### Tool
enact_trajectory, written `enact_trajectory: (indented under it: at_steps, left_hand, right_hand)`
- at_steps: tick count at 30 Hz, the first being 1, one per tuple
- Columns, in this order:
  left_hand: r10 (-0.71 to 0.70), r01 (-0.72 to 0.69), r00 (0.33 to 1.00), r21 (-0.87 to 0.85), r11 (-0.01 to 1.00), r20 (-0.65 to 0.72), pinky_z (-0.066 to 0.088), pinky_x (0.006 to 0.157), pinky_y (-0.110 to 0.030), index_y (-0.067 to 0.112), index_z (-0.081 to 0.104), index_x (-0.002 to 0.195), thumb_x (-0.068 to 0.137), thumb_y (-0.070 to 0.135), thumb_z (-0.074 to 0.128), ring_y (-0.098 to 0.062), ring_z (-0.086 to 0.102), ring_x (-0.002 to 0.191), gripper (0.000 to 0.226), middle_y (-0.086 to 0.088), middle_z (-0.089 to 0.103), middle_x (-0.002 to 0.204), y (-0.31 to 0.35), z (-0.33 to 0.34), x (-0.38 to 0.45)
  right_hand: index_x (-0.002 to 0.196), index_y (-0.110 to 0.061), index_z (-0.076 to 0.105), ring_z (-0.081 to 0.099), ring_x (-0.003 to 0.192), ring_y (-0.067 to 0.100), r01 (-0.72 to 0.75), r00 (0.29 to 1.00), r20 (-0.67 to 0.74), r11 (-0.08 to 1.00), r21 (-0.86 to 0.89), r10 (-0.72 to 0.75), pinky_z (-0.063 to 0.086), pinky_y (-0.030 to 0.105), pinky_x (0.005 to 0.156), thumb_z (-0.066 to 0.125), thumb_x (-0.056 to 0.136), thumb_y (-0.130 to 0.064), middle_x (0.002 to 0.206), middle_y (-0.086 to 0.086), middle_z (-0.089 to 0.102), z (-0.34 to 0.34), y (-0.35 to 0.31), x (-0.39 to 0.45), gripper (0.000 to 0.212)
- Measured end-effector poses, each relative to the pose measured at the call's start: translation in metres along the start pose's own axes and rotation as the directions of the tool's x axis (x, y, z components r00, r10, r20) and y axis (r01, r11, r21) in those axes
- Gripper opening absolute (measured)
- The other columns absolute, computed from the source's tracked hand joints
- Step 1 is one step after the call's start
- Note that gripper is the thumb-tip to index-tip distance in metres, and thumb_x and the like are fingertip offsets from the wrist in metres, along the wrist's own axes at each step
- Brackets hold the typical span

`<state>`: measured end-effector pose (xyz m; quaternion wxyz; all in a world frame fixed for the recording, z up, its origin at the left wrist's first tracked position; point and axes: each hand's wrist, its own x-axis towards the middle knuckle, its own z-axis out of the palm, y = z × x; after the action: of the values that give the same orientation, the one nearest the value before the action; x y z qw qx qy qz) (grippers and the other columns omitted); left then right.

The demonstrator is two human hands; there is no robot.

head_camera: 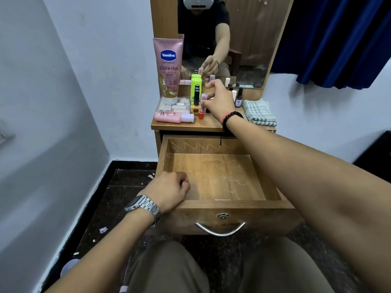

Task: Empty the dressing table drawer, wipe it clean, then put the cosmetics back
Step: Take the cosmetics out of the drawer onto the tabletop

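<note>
Drawer (pixel 213 176) open, scratched; right hand (pixel 218 100) pinches lipstick (pixel 202 106), left hand (pixel 169 192) clenched.

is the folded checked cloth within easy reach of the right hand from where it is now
Probably yes. The right hand is at the small bottles on the tabletop, and the checked cloth lies just to its right on the same surface, with only a small dark bottle near the path.
</note>
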<state>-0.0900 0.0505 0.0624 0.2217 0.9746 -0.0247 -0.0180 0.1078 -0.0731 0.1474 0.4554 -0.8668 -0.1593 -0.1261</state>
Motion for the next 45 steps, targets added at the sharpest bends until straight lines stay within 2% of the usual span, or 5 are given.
enact_trajectory:
  at_steps: [24,26,28,31,45]
  left_hand:
    - [0.060,-0.061,0.988,0.005,0.998,0.146,0.050,0.085,-0.031,0.022,0.067,0.096,0.098,0.030,0.035,-0.015,0.064,0.090,0.032,0.002,0.071,0.093,0.001,-0.004,0.002]
    - [0.065,-0.066,0.978,-0.003,0.998,0.200,0.046,0.089,-0.031,0.026,0.067,0.095,0.100,0.035,0.033,-0.014,0.061,0.095,0.035,0.006,0.071,0.095,0.001,-0.003,0.003]
    - [0.059,-0.063,0.967,0.007,0.998,0.248,0.044,0.093,-0.033,0.031,0.067,0.095,0.100,0.040,0.030,-0.016,0.058,0.101,0.038,0.008,0.069,0.101,0.001,-0.003,0.004]
    - [0.051,-0.069,0.943,0.044,0.997,0.328,0.041,0.096,-0.030,0.031,0.068,0.103,0.101,0.042,0.028,-0.014,0.057,0.106,0.042,0.008,0.067,0.111,0.006,-0.008,0.004]
    - [-0.070,0.024,0.771,0.081,0.996,0.633,0.025,0.105,-0.025,0.022,0.055,0.131,0.101,0.027,0.035,-0.015,0.043,0.126,0.036,0.005,0.049,0.139,0.034,-0.009,0.020]
  right_hand:
    - [0.100,-0.019,0.062,0.053,0.077,-0.003,0.138,0.990,-0.027,0.987,-0.084,-0.140,0.044,0.014,0.070,0.060,0.089,-0.016,0.087,-0.012,0.059,-0.029,0.008,-0.035,0.012]
    - [0.098,-0.020,0.065,0.055,0.078,-0.005,0.220,0.913,0.385,0.958,-0.185,-0.135,0.044,0.008,0.068,0.057,0.092,-0.012,0.089,-0.012,0.062,-0.045,0.014,-0.061,0.012]
    - [0.105,-0.020,0.067,0.062,0.081,0.003,0.260,0.623,0.778,0.916,-0.307,0.084,0.049,0.013,0.072,0.056,0.093,-0.012,0.094,-0.006,0.068,-0.056,0.028,-0.085,0.018]
    - [0.113,-0.017,0.066,0.063,0.082,0.012,0.180,0.280,0.846,0.841,-0.510,0.453,0.054,0.025,0.075,0.056,0.092,-0.009,0.095,-0.002,0.068,-0.062,0.061,-0.114,0.025]
    - [0.123,-0.013,0.058,0.054,0.091,0.013,0.055,0.372,0.811,0.861,-0.506,0.452,0.049,0.027,0.082,0.047,0.095,-0.011,0.109,0.002,0.061,-0.035,0.078,-0.145,0.030]
